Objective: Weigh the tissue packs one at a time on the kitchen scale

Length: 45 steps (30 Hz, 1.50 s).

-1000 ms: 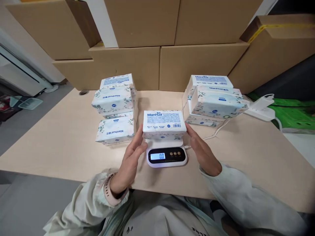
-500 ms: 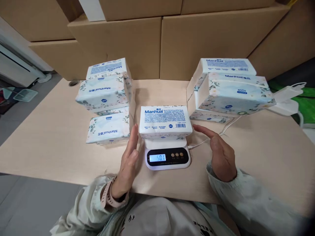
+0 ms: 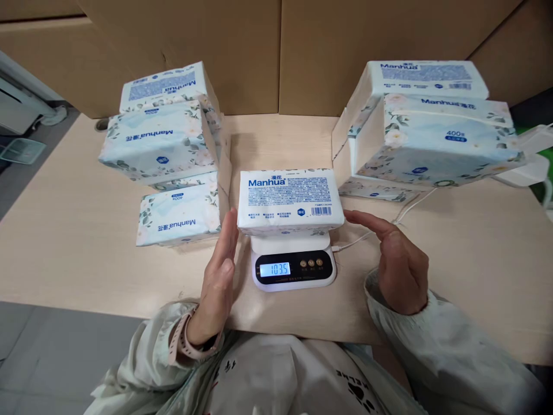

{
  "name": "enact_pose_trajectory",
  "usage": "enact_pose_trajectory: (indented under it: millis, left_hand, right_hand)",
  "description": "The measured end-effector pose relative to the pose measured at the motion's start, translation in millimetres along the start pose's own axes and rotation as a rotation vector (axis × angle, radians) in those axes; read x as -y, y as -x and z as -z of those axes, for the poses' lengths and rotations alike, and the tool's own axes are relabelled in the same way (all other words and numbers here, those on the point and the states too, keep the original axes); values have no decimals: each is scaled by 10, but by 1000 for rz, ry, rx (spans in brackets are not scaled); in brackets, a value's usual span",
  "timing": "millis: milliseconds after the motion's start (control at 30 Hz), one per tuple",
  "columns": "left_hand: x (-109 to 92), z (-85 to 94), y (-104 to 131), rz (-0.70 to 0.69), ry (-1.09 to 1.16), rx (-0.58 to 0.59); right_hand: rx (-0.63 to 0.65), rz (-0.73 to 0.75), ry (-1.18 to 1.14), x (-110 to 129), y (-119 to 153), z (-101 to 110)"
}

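A white tissue pack [image 3: 290,203] with blue print lies across the plate of a white kitchen scale [image 3: 294,271], whose lit display reads 103.5. Beside the pack's left end stands my left hand [image 3: 219,274], fingers straight and close together, palm turned toward it; I cannot tell whether it touches. At the right end, my right hand [image 3: 395,259] has its fingers stretched out, the tips very near the pack's corner. Neither hand grips anything. A pink watch strap [image 3: 184,337] circles my left wrist.
Flowered tissue packs [image 3: 159,141] are stacked on the left of the table [image 3: 78,253], and more packs [image 3: 440,135] on the right. A white cable [image 3: 417,202] runs from the scale toward a white power strip [image 3: 533,155]. Cardboard boxes [image 3: 190,57] stand behind.
The display has gone from about 50.1 to 103.5. My view has tipped down and closer. Both hands remain beside the pack, with little movement.
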State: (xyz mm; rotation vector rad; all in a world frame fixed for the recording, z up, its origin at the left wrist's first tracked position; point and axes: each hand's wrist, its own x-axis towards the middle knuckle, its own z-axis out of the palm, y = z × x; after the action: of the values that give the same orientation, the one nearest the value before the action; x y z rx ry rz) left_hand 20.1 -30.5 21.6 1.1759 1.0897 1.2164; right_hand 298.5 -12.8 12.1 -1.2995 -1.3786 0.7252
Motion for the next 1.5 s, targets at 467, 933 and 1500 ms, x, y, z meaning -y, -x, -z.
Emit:
enact_pose_trajectory:
  millis: [467,933,1500]
  left_hand:
    - [49,25,13,-45,-6,-12]
    - [23,11,-10,-38,-26,-13]
    - [73,24,-27,-120,6,-63]
  right_hand:
    - [0,12,-2,-14,-2,3]
    - [-2,-12,53,53,-10,1]
    - [-82,53,21,-54,-65,-27]
